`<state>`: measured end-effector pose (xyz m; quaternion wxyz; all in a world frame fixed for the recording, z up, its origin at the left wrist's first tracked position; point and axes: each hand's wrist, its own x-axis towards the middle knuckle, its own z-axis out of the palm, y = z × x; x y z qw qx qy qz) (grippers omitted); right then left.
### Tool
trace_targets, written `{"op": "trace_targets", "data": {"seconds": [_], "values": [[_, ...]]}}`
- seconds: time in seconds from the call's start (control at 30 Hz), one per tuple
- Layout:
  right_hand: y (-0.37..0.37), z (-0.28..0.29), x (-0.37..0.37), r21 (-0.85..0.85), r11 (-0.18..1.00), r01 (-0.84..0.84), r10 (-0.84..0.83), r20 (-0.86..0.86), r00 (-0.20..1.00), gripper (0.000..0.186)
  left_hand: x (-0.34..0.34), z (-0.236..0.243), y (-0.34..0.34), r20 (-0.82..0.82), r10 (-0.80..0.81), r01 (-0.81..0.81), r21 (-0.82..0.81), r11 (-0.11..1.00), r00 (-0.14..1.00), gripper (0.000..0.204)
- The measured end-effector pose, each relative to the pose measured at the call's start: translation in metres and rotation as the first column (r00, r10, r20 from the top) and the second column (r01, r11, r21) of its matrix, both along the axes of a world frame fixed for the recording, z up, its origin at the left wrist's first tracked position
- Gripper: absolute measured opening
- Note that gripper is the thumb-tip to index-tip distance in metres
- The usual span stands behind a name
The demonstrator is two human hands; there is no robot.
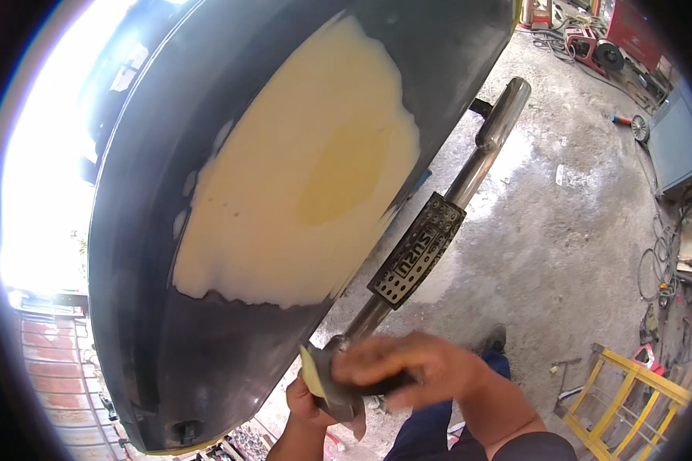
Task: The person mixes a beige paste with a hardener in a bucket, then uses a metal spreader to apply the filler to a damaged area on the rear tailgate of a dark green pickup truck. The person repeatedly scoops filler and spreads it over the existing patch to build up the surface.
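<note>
Low in the head view, my left hand [306, 406] is closed on a curved, flat dark grey piece [340, 393] with a pale yellow strip along its left side. I cannot tell whether that yellow is filler or the piece's own face. My right hand [419, 365], partly smeared by motion, has its fingers curled over the piece's right side; a dark thing shows between fingers and thumb. Beyond both hands lies a dark grey vehicle panel [238, 349]. A large cream filler patch [246, 223] covers much of it, with a yellower oval [344, 173] inside.
A chrome step bar [469, 177] with a black tread pad [419, 250] runs along the panel's right. Over the concrete floor [546, 253], a yellow ladder [630, 396] lies at lower right. Cables, an angle grinder [638, 127] and a grey cabinet [680, 138] are at far right.
</note>
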<state>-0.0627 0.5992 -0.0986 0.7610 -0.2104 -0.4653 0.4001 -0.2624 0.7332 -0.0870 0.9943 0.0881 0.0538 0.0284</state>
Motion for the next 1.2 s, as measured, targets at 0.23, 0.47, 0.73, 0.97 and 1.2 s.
{"op": "trace_targets", "data": {"seconds": [0.23,0.47,0.73,0.97,1.2], "values": [[0.035,-0.003,0.071,0.06,0.413,0.909,-0.62,0.749,0.232,0.053,-0.001,0.006,0.001,0.068,0.003,-0.011,0.118,0.993,0.998,0.065],[0.074,0.013,0.111,0.149,0.213,0.966,-0.69,0.723,0.041,0.05,-0.019,0.002,0.003,-0.03,0.059,-0.057,0.085,0.995,0.998,0.071],[0.094,-0.02,0.026,-0.157,0.285,0.946,-0.751,0.576,0.322,0.054,-0.037,0.001,0.011,-0.063,0.061,-0.055,0.096,0.994,0.996,0.075],[0.101,-0.004,-0.023,-0.252,0.306,0.918,-0.758,0.519,0.395,0.054,-0.039,0.003,0.013,-0.019,0.093,-0.09,0.105,0.99,0.996,0.075],[0.079,-0.014,0.027,-0.533,0.31,0.788,-0.793,0.312,0.523,0.054,-0.041,0.004,0.015,0.018,0.091,-0.093,0.162,0.982,0.996,0.074]]}}
